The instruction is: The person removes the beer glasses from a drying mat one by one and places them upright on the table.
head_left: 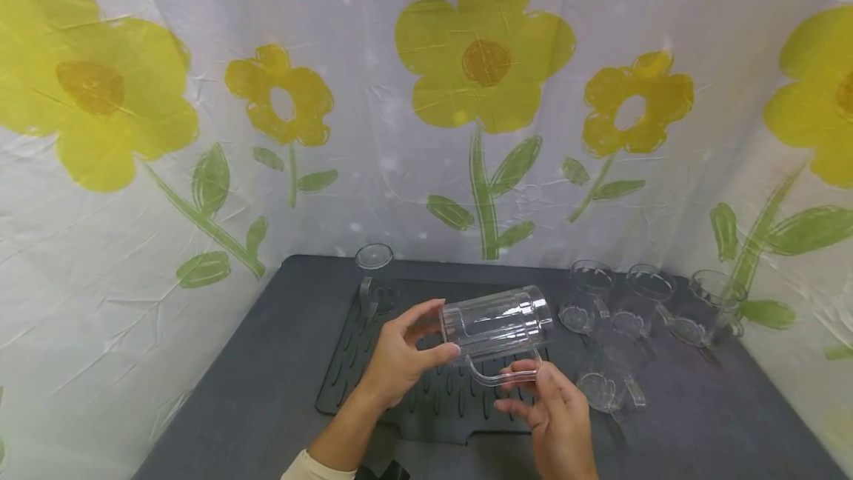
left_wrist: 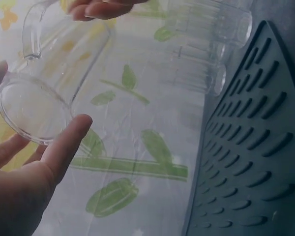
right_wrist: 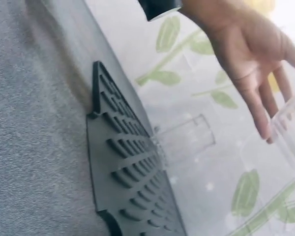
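Tilted onto its side above the drying mat, a clear glass mug hangs between both hands, its handle facing down. My left hand holds its left end, thumb on the near side and fingers on the far side. In the left wrist view that round end of the mug sits between thumb and fingers. At the right, my right hand pinches the handle near its right end. The right wrist view shows the left hand at the mug's edge; the right hand is out of that view.
The dark ridged drying mat lies on the grey table. Another clear mug stands at the mat's back left corner. Several more clear mugs stand on the right side. A flowered curtain hangs behind the table.
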A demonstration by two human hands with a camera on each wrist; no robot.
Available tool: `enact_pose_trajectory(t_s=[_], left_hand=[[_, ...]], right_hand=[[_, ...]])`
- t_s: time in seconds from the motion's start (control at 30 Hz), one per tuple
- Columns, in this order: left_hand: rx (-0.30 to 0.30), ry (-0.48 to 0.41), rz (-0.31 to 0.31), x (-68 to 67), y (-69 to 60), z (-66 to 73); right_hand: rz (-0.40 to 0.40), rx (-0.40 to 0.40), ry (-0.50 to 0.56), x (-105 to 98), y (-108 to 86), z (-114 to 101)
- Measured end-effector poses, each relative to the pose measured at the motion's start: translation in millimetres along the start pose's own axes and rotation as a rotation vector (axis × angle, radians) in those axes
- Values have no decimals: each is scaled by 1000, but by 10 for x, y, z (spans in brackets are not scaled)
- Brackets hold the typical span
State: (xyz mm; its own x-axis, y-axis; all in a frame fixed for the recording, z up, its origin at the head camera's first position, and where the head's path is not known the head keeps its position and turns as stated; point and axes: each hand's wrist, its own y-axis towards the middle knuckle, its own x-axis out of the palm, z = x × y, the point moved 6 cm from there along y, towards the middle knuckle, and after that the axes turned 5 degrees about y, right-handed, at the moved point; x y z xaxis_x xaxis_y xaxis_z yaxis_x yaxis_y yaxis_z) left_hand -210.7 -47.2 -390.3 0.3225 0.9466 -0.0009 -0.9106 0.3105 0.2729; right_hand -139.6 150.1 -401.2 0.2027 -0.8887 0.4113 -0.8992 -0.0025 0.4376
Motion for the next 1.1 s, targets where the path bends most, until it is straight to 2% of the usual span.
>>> enact_pose_trajectory(t_s=[0.1,0.27,0.33,0.5,0.57,0.73,0.93,1.1], left_hand=[[-12,-32,-36,11,-5,-36],[-18,-53,-97,42,-17,-98],[-17,-59,-107,47,-22,-116],[-42,-88,-114,54,-28,-151],[-43,-73,-118,59,-27,-159],[-24,-39,-139,86,-27,-184],[15,22,-155,122,-27,-211],[27,46,-152,133,-25,-244]], right_hand=[[-31,28,38,19,22,-32],[-39,59,98,48,47,-64],[-65,51,133,73,53,-78],[-189,15,207,141,70,-114],[-221,7,228,164,76,-126],[-221,39,245,213,81,-151],[-137,102,148,274,62,-175],[-80,128,130,330,54,-162]])
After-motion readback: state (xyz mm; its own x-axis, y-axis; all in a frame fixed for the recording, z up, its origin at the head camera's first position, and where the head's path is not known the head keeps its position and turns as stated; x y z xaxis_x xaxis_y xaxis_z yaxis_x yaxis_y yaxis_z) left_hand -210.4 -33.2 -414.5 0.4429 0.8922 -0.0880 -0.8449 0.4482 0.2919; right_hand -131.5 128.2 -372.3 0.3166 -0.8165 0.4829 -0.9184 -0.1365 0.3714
